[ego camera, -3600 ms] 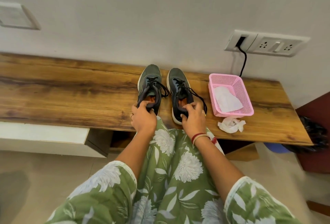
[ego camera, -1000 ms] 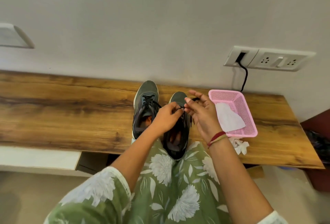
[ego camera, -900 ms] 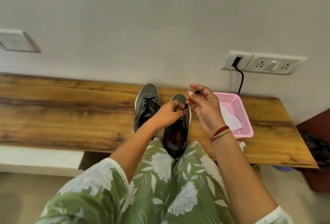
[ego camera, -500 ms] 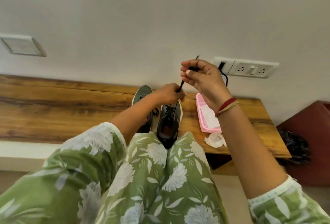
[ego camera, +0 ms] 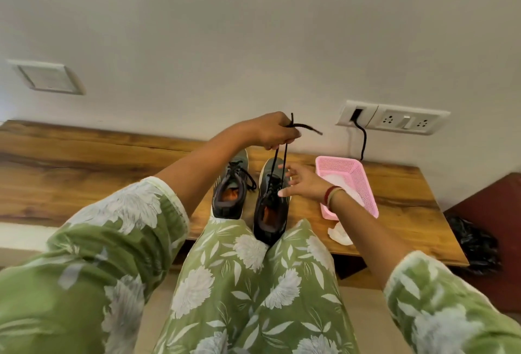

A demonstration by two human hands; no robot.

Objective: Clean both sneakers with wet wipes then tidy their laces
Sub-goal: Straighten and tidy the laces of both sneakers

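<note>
1. Both laces (ego camera: 283, 156) of the near sneaker (ego camera: 270, 210) are gripped in the raised left hand (ego camera: 277, 131), directly above the shoe.
2. The right hand (ego camera: 303, 184) is held open, fingers spread, just beside those laces.
3. A second sneaker (ego camera: 229, 193) is seen under the left wrist. The pink basket (ego camera: 363, 184) is partly blocked by the right wrist, with a crumpled wipe (ego camera: 339, 234) below it.
4. Half a second ago a lace was pinched high by the right hand; now it's released and the hand is lowered.
</note>
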